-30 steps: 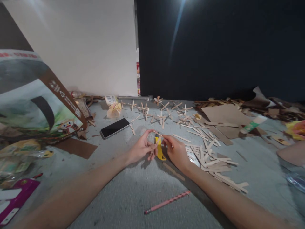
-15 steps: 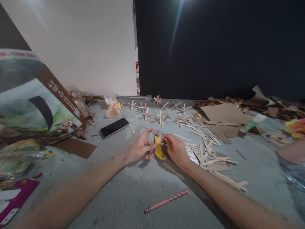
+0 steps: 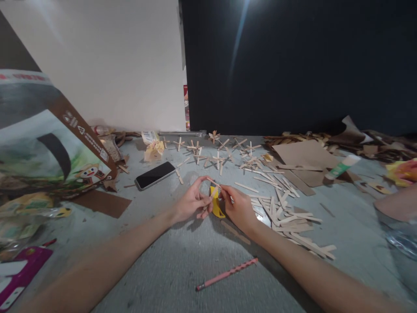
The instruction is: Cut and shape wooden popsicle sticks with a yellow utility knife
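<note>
My left hand (image 3: 193,203) is closed on a wooden craft stick (image 3: 214,192), which slants up between its thumb and fingers. Fingertips of my right hand (image 3: 239,208) pinch the near end of another thin stick (image 3: 213,182), whose far end meets my left index finger. Whether the two sticks are joined I cannot tell. Below and between the hands is a yellow object (image 3: 217,208) with a dark top, partly hidden by the fingers. Two flat sticks (image 3: 235,232) lie on the table just under my right wrist.
Loose craft sticks (image 3: 293,219) are heaped right of my hands; crossed stick pieces (image 3: 218,158) stand behind. Around lie a phone (image 3: 155,175), pink pencil (image 3: 227,274), glue stick (image 3: 342,167), cardboard (image 3: 302,156) and a large bag (image 3: 48,143). Another person's arm (image 3: 395,204) is at the right edge.
The view has shifted slightly. The stick in my right fingers now slants more steeply down toward them; both hands keep nearly the same place and hold.
</note>
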Demonstrator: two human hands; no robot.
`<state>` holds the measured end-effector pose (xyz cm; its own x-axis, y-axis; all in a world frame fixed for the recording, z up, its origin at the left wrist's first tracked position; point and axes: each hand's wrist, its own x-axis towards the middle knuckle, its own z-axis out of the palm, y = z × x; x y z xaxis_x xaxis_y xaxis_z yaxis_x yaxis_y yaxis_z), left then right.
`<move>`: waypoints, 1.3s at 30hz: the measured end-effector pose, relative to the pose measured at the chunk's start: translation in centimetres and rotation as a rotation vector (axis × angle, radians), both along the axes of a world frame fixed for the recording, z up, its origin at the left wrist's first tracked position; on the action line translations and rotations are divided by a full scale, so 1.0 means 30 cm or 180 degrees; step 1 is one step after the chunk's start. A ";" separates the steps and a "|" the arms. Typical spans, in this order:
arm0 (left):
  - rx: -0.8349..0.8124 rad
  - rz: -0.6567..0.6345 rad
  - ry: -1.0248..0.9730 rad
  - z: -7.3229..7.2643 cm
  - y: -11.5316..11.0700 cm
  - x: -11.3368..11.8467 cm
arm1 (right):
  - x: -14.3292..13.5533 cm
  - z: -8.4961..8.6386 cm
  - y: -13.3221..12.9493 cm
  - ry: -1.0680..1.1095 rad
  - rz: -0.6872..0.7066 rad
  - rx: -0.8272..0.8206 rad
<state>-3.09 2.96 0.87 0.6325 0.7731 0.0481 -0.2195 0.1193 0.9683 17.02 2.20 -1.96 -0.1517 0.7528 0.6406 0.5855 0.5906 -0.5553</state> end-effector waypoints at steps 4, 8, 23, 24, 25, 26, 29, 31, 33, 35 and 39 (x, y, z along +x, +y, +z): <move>0.0037 0.0013 0.0010 0.004 0.000 0.002 | 0.010 0.002 0.018 0.0066 0.0115 0.0127; 0.0005 0.0025 0.0122 0.007 -0.003 0.005 | 0.026 0.009 0.037 0.0105 0.0146 0.0098; -0.0016 0.0103 0.0131 0.009 -0.006 0.005 | -0.010 -0.008 -0.008 0.0074 0.0035 0.0009; -0.0011 0.0109 0.0128 0.010 -0.006 0.004 | -0.011 -0.008 -0.008 0.0079 0.0041 0.0022; -0.0006 0.0110 0.0130 0.011 -0.006 0.004 | -0.011 -0.007 -0.008 0.0089 0.0044 0.0035; 0.0000 0.0110 0.0135 0.011 -0.006 0.003 | -0.011 -0.007 -0.009 0.0097 0.0047 0.0052; -0.0008 0.0102 0.0153 0.010 -0.006 0.002 | -0.014 -0.008 -0.014 0.0078 0.0030 0.0049; -0.0033 0.0091 0.0155 0.011 -0.006 0.001 | -0.017 -0.008 -0.018 0.0042 0.0002 0.0016; -0.0045 0.0080 0.0148 0.014 -0.007 0.001 | -0.019 -0.008 -0.023 0.0010 -0.0012 0.0004; -0.0053 0.0088 0.0167 0.018 -0.009 0.000 | -0.019 -0.007 -0.026 -0.0028 -0.0006 -0.0002; -0.0091 0.0195 0.0210 0.024 -0.010 0.000 | -0.013 -0.006 -0.022 -0.0081 0.0005 -0.0063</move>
